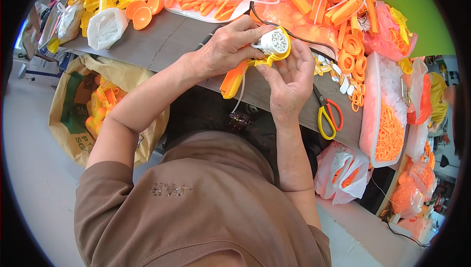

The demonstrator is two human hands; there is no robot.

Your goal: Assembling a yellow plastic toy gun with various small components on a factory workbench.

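Over the front edge of the table, both my hands are closed on one plastic assembly. My left hand (228, 46) pinches a white round piece (274, 42) with a pattern of cutouts on its face. A yellow plastic housing (286, 53) curves around that piece, and my right hand (292, 83) grips it with thumb and fingers. Below the housing hangs an orange and yellow handle-like part (232, 80), with a thin pale cord running down beside it. Fingertips hide part of where the white piece meets the housing.
Scissors (326, 115) with red and yellow handles lie at the table's right edge. Orange rings (352, 45), orange cups (142, 16) and heaps of parts cover the back. A bin (369, 139) stands right, a paper bag (59, 124) left. A black cable (274, 24) crosses behind my hands.
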